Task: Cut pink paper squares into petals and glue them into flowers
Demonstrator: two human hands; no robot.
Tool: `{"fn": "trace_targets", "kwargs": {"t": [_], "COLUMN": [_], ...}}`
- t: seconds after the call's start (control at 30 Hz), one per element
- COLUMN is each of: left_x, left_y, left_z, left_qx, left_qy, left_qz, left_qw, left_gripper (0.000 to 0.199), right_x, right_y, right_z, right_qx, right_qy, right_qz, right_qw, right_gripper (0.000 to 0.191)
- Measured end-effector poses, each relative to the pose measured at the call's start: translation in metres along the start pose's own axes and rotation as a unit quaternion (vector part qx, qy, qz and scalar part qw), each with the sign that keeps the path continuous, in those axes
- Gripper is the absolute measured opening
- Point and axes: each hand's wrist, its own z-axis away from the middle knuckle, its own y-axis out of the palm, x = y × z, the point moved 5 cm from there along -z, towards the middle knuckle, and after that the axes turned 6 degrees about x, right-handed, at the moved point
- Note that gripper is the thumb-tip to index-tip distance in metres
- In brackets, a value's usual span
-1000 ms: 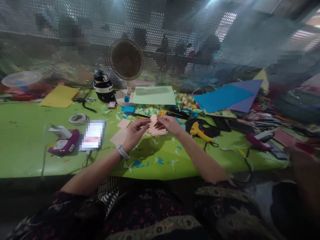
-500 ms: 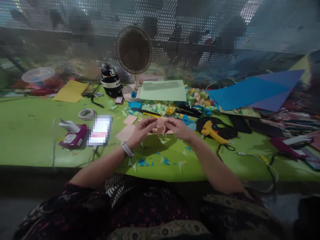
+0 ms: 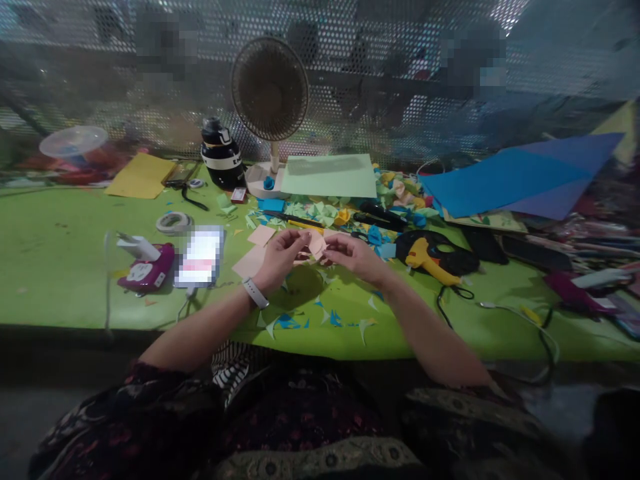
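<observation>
A curled piece of peach paper (image 3: 317,244) is held over the table between my two hands. My left hand (image 3: 285,257), with a white band on the wrist, pinches its left side between thumb and fingers. On the other side, the fingertips of my right hand (image 3: 359,258) close on its right edge. A small peach paper square (image 3: 261,235) and a larger peach sheet (image 3: 248,263) lie beside my left hand, the larger one partly covered by it. Light peach paper also shows behind the fingers, its shape mostly hidden.
Paper scraps (image 3: 325,213) and folded pieces crowd the table behind my hands. A yellow glue gun (image 3: 434,263) lies right, with blue sheets (image 3: 490,177) beyond. A phone (image 3: 200,257), tape roll (image 3: 173,222), black bottle (image 3: 220,157) and fan (image 3: 271,90) stand or lie left and back.
The peach paper has turned in my fingers and now looks rounded and tilted rather than like an upright strip. My right hand has shifted its grip slightly lower. The view has moved a little.
</observation>
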Motion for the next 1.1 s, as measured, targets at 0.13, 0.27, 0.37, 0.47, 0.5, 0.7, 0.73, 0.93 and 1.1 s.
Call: {"fn": "trace_targets", "kwargs": {"t": [0.13,0.27,0.37,0.47,0.5,0.7,0.73,0.93,1.1], "left_x": [-0.0036,-0.0058,-0.0058,-0.0037,-0.0028,-0.0001,0.0001,-0.0004,-0.0003], "left_y": [0.0027,0.0037,0.0053,0.0059,0.0056,0.0033,0.0032,0.0033,0.0038], "left_z": [0.0013,0.0018,0.0016,0.0012,0.0010,0.0006,0.0007,0.0011,0.0004], "left_qx": [0.006,0.008,0.018,0.022,0.020,0.021,0.023,0.023,0.029], "left_qy": [0.015,0.027,0.033,0.023,0.017,0.006,0.005,0.007,0.004], "left_qz": [-0.002,-0.014,-0.014,-0.002,0.003,0.013,0.011,0.012,0.020], "left_qw": [1.000,1.000,0.999,0.999,1.000,1.000,1.000,1.000,0.999], "left_gripper": [0.042,0.042,0.042,0.043,0.043,0.040,0.040,0.040,0.039], "right_x": [-0.0026,-0.0038,-0.0028,-0.0013,-0.0010,-0.0017,-0.0017,0.0004,-0.0007], "right_y": [0.0002,0.0004,0.0001,0.0001,0.0001,-0.0007,-0.0008,-0.0004,0.0002], "right_z": [-0.0018,-0.0032,-0.0028,-0.0019,-0.0016,-0.0011,-0.0011,-0.0004,-0.0004], "right_qx": [-0.002,-0.010,-0.020,-0.019,-0.018,-0.009,-0.008,-0.006,-0.008], "right_qy": [0.003,0.004,0.008,0.012,0.013,0.013,0.013,0.012,0.018], "right_qz": [-0.006,0.000,0.006,0.004,0.002,-0.005,-0.004,-0.001,-0.006], "right_qw": [1.000,1.000,1.000,1.000,1.000,1.000,1.000,1.000,1.000], "right_gripper": [0.026,0.023,0.021,0.022,0.023,0.026,0.026,0.026,0.026]}}
